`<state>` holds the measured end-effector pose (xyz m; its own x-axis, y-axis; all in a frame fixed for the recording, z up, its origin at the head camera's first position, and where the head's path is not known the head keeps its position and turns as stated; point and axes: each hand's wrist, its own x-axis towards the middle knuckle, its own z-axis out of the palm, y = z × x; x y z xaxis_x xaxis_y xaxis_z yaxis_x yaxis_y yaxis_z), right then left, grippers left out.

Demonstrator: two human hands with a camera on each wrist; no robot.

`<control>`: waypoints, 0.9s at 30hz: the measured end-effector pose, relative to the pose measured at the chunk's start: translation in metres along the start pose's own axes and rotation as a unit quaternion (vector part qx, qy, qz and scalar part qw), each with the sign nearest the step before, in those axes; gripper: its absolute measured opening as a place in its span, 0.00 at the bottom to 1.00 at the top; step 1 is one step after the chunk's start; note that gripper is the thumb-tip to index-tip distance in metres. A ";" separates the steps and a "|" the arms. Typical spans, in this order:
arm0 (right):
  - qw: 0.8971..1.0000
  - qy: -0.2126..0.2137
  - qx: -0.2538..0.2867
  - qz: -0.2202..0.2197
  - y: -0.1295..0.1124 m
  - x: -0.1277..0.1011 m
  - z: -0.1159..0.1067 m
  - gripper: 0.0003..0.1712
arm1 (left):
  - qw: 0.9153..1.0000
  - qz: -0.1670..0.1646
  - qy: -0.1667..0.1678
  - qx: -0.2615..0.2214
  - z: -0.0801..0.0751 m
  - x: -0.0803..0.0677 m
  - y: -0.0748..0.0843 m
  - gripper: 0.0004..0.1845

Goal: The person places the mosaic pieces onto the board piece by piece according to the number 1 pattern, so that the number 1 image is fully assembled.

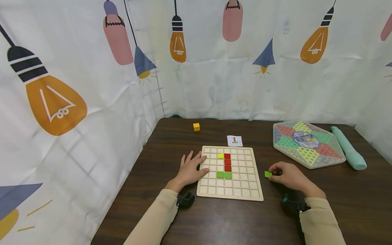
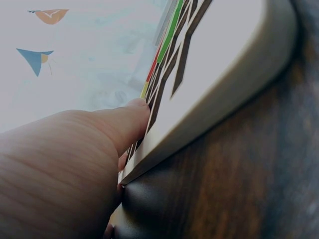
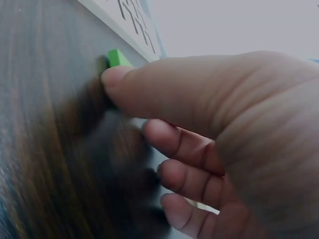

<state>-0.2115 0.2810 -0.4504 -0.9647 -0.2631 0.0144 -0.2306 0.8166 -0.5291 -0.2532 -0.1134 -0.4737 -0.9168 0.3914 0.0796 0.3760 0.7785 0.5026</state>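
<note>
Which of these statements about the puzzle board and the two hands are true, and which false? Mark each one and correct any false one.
1. The right hand pinches a green block on the table, beside the wooden grid board. True.
2. The left hand is lifted clear of the board. False: it lies flat with its fingers on the board's left edge.
3. Three red blocks stand in a column on the board. True.
4. The yellow cube sits inside the grid. False: it lies on the table, beyond the board.
5. The pattern card lies just past the board's far edge. True.
</note>
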 end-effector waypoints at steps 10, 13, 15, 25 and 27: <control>0.999 0.022 0.022 0.022 -0.007 0.005 0.005 0.15 | 1.000 -0.001 0.000 -0.001 0.000 0.000 0.000 0.32; 0.999 0.032 0.027 0.019 -0.007 0.007 0.006 0.15 | 1.000 -0.001 -0.001 -0.002 0.000 0.000 0.001 0.32; 0.999 0.037 0.027 0.019 -0.008 0.008 0.006 0.14 | 1.000 0.000 -0.001 -0.001 0.000 0.000 0.001 0.32; 0.998 0.062 0.013 0.000 -0.013 0.010 0.009 0.18 | 1.000 0.005 0.000 0.004 0.002 0.001 -0.002 0.32; 0.998 0.065 0.015 -0.002 -0.015 0.011 0.011 0.18 | 1.000 0.004 -0.001 0.006 0.002 0.001 -0.002 0.32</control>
<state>-0.2168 0.2605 -0.4514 -0.9726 -0.1952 0.1261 -0.2323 0.7995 -0.5539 -0.2549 -0.1133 -0.4766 -0.9133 0.3989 0.0822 0.3852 0.7806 0.4921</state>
